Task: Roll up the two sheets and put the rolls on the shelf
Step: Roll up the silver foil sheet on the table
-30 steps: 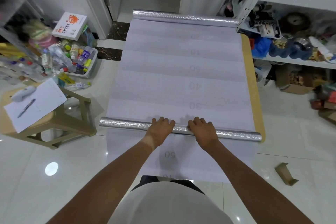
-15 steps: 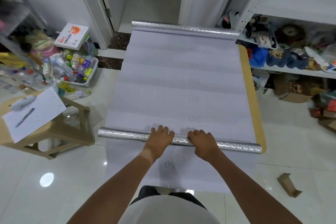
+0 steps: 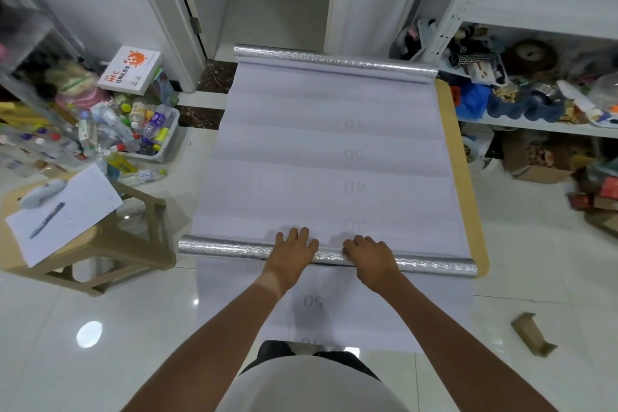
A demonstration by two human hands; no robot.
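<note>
1. Across the white sheet (image 3: pixel 331 157), the near silver roll (image 3: pixel 234 249) lies crosswise.
2. Both the left hand (image 3: pixel 294 246) and right hand (image 3: pixel 369 256) press it with flat, spread fingers.
3. Push evenly, so its ends stay square.
4. Beyond the sheet, right, the shelf (image 3: pixel 541 125) waits.

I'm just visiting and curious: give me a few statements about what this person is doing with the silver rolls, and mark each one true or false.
1. Both the left hand and the right hand rest on the near silver roll. True.
2. A second silver roll lies at the far end of the sheet. True.
3. A pen lies on the sheet. False: it lies on paper on the stool.
4. The rolls are on the shelf. False: both are on the floor.
</note>
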